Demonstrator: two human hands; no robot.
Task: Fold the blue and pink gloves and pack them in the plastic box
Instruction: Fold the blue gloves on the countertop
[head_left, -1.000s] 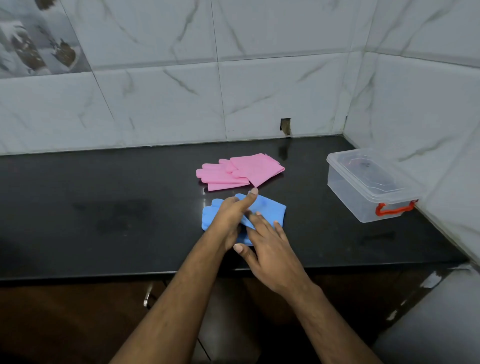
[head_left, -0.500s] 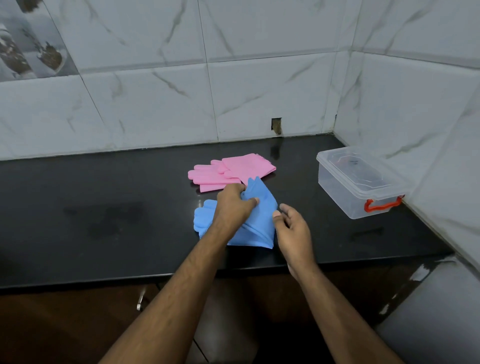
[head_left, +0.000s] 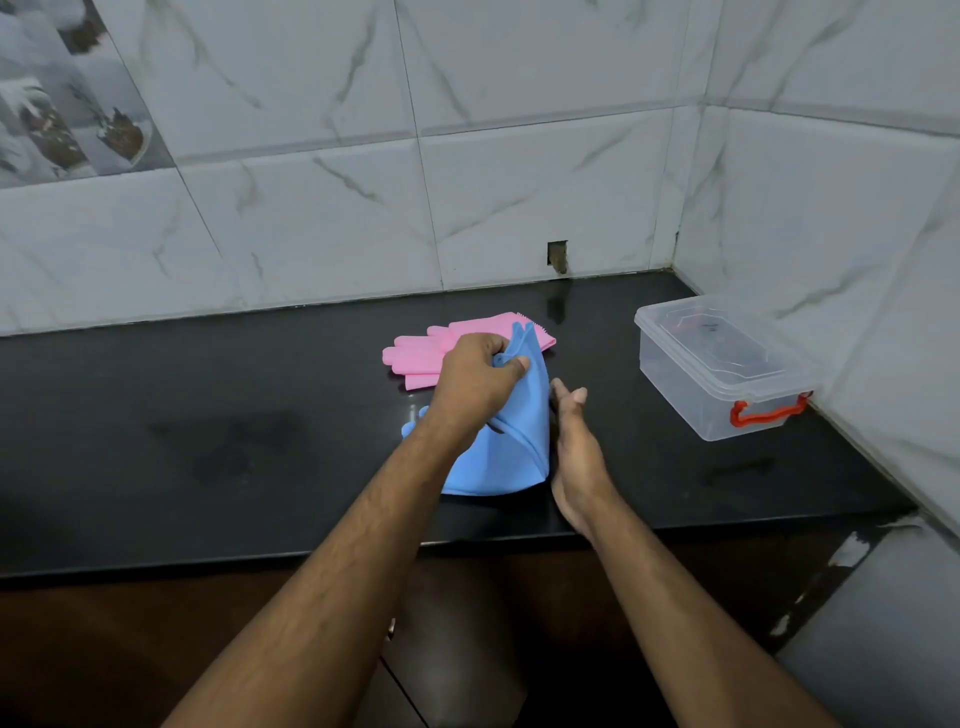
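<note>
Left hand (head_left: 475, 376) just above frame centre, fingers and thumb curled tight round the cuff end of the blue gloves (head_left: 501, 449), lifting it up off the worktop (head_left: 208, 415) into a kind of tent. Probably hauling that end over toward the finger end to make the fold, since the glove fingers poke out flat on the worktop to the left of the wrist. Right hand (head_left: 574, 441) right beside the lifted edge, fingers straight and relaxed, gripping nothing, looks to be touching or nearly touching the blue side. Seems placed there to steady the fold line and stop the whole thing sliding, but hard to say if real pressure is on it.

Pink gloves (head_left: 431, 353) just behind, toward upper centre, lying flat and partly hidden by the raised blue cuff. Not folded yet by the look of it, so that pair comes later.

Plastic box (head_left: 722, 369) well off to the right of the frame, tucked near the tiled wall corner, lid on, red handle latch at the near end. Parked out of the way for now; will need opening before anything gets packed. Task still early, going by all that.
</note>
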